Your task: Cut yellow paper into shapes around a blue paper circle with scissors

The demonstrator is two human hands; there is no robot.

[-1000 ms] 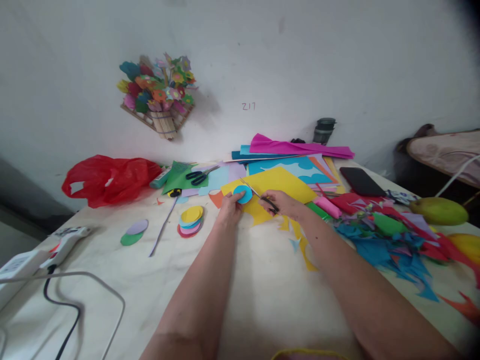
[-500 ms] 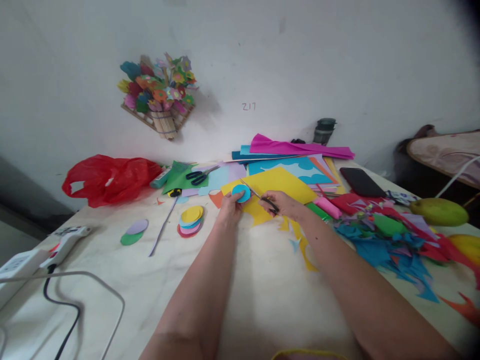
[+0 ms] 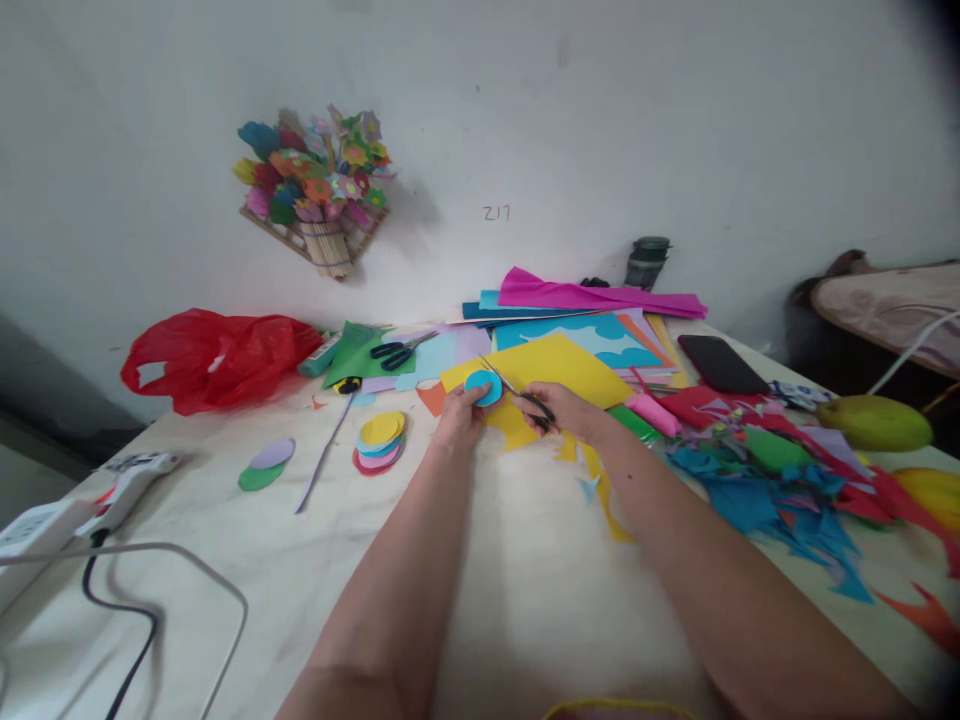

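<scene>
Near the middle of the table, my left hand (image 3: 462, 412) pinches a blue paper circle (image 3: 484, 387) together with the yellow sheet (image 3: 562, 362) that lies behind it. My right hand (image 3: 551, 405) grips scissors (image 3: 510, 382) by the dark handles, with the blades spread and pointing up-left beside the circle. Yellow offcuts (image 3: 606, 495) hang below the right hand. To the left rest a pile of coloured circles (image 3: 381, 440) with yellow on top, and a purple circle (image 3: 272, 454) overlapping a green circle (image 3: 261, 477).
A red plastic bag (image 3: 217, 360), second scissors (image 3: 403, 350) and power strips (image 3: 127, 495) are on the left. Paper scraps (image 3: 772, 480), a phone (image 3: 721, 364) and green-yellow fruit (image 3: 874, 423) lie right. Rolled magenta paper (image 3: 592, 295) and a dark cup (image 3: 647, 262) stand at the back.
My right hand has shifted very slightly, with the scissors still in it. The blue circle remains in my left hand at nearly the same place.
</scene>
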